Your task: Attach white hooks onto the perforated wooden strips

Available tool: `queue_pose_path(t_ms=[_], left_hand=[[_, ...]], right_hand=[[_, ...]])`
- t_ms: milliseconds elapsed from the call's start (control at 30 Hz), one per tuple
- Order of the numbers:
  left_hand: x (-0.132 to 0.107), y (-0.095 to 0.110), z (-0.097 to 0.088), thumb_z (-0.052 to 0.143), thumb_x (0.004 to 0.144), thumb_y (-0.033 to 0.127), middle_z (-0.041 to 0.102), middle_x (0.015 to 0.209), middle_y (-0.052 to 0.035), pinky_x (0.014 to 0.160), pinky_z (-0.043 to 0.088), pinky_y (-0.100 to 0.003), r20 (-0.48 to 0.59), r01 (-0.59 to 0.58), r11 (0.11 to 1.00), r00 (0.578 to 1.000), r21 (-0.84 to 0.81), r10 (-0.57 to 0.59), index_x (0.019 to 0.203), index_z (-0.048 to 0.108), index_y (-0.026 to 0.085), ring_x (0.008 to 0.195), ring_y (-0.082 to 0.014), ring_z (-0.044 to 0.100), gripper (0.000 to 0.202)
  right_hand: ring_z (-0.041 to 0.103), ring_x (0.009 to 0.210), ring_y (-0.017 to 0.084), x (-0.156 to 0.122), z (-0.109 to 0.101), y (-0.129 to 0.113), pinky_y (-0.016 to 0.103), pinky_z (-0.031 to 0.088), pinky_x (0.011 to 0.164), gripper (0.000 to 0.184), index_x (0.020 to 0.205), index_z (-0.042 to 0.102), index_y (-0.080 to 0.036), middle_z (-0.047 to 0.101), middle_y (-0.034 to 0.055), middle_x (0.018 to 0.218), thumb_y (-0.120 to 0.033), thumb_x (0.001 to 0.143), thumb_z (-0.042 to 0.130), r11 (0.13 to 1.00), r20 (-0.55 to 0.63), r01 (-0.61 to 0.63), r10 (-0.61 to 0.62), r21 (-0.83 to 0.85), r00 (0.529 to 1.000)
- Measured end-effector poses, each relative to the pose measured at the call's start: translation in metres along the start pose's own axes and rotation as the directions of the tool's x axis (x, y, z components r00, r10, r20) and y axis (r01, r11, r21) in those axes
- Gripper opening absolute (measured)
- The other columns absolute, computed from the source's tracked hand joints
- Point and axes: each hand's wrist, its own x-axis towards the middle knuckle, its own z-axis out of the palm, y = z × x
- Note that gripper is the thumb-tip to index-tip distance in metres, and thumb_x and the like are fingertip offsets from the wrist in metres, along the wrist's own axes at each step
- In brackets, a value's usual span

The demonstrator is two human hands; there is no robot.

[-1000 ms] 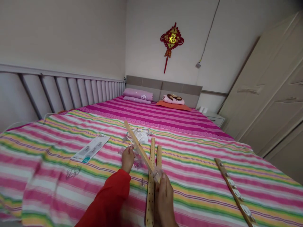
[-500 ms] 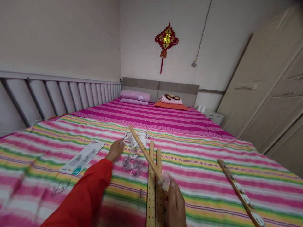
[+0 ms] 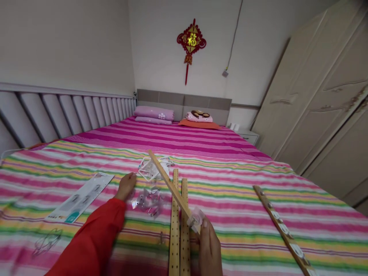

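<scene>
My right hand [image 3: 211,245] grips the near end of a narrow wooden strip [image 3: 171,187], which slants up and away to the left. A clear plastic hook [image 3: 196,217] sits on the strip just ahead of my thumb. My left hand [image 3: 126,186], in a red sleeve, is low over the bed with its fingers curled together; whatever they pinch, if anything, is too small to make out. Right of it lies a pile of clear hooks [image 3: 149,199]. Beyond the pile are white-edged plastic packets [image 3: 148,168], partly behind the strip. Two perforated wooden strips [image 3: 174,230] lie below the held one.
At left lie a hook package card [image 3: 82,197] and a bent wire piece [image 3: 48,241]. A wooden strip with white discs [image 3: 283,230] lies at right. Striped cloth [image 3: 235,214] covers the bed; pillows [image 3: 153,114] rest by the headboard. A rail [image 3: 71,111] runs along the left.
The camera view has turned slightly right, shifting everything left. My left hand has drawn back from the white-edged packets toward the hook pile. My right hand still holds the strip.
</scene>
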Motion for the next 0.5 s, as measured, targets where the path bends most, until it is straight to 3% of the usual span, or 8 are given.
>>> queue_pose_path(t_ms=[133,233,267,300,367,433,500], left_hand=[[-0.042,0.007,-0.022,0.049,0.071,0.049,0.068,0.108,-0.0119,0.084,0.049,-0.033,0.023,-0.041,0.994,0.999,-0.099,0.043,0.097,0.066,0.015,0.102,-0.0251,0.061,0.046],[-0.092,0.033,-0.038,0.056,0.066,0.053,0.064,0.114,-0.012,0.093,0.045,-0.04,-0.069,-0.098,0.955,0.994,-0.28,0.082,0.087,0.067,0.017,0.114,-0.0292,0.054,0.043],[-0.111,0.045,-0.04,0.057,0.066,0.054,0.067,0.107,-0.0104,0.089,0.048,-0.039,-0.023,-0.082,0.931,0.997,-0.356,0.079,0.09,0.067,0.017,0.107,-0.0282,0.058,0.044],[-0.13,0.058,-0.041,0.06,0.067,0.052,0.068,0.104,-0.0084,0.084,0.051,-0.038,0.099,-0.037,0.905,0.991,-0.424,0.087,0.095,0.066,0.018,0.101,-0.0264,0.061,0.045],[-0.166,0.081,-0.036,0.065,0.066,0.05,0.068,0.102,-0.0078,0.071,0.054,-0.034,0.31,0.101,0.84,0.947,-0.533,0.083,0.098,0.064,0.018,0.092,-0.0242,0.064,0.046],[-0.194,0.1,-0.025,0.071,0.06,0.049,0.068,0.099,-0.0077,0.064,0.054,-0.031,0.416,0.263,0.745,0.909,-0.614,0.021,0.093,0.061,0.018,0.086,-0.0223,0.066,0.047],[-0.21,0.112,-0.014,0.078,0.05,0.046,0.067,0.083,-0.0046,0.059,0.053,-0.029,0.459,0.386,0.641,0.887,-0.663,-0.059,0.081,0.058,0.018,0.074,-0.0196,0.066,0.046]], right_hand=[[0.053,0.12,0.028,-0.002,0.004,-0.012,0.038,0.044,0.098,0.056,0.124,0.058,-0.014,0.062,0.0108,0.126,-0.054,0.087,0.043,1.0,0.006,0.008,-0.008,-0.025,1.0],[0.052,0.121,0.025,-0.004,0.013,-0.024,0.037,0.041,0.102,0.055,0.127,0.055,-0.014,0.06,0.0119,0.127,-0.051,0.09,0.039,0.997,0.034,0.06,-0.058,-0.053,0.998],[0.052,0.121,0.025,-0.004,0.016,-0.028,0.037,0.041,0.101,0.055,0.129,0.053,-0.014,0.06,0.0122,0.128,-0.05,0.091,0.037,0.994,0.045,0.088,-0.085,-0.065,0.995],[0.052,0.122,0.024,-0.005,0.02,-0.031,0.036,0.041,0.101,0.055,0.13,0.051,-0.014,0.059,0.0124,0.129,-0.049,0.092,0.035,0.99,0.055,0.118,-0.114,-0.079,0.992],[0.051,0.122,0.025,-0.006,0.028,-0.034,0.036,0.042,0.099,0.056,0.133,0.048,-0.014,0.058,0.0133,0.13,-0.049,0.092,0.033,0.979,0.06,0.165,-0.159,-0.122,0.985],[0.056,0.117,0.027,-0.008,0.035,-0.036,0.036,0.046,0.092,0.059,0.135,0.045,-0.012,0.06,0.015,0.127,-0.05,0.092,0.032,0.964,0.065,0.186,-0.177,-0.188,0.982],[0.066,0.098,0.028,-0.011,0.041,-0.038,0.035,0.052,0.076,0.062,0.138,0.041,-0.012,0.067,0.0153,0.114,-0.052,0.091,0.031,0.952,0.09,0.183,-0.166,-0.247,0.982]])
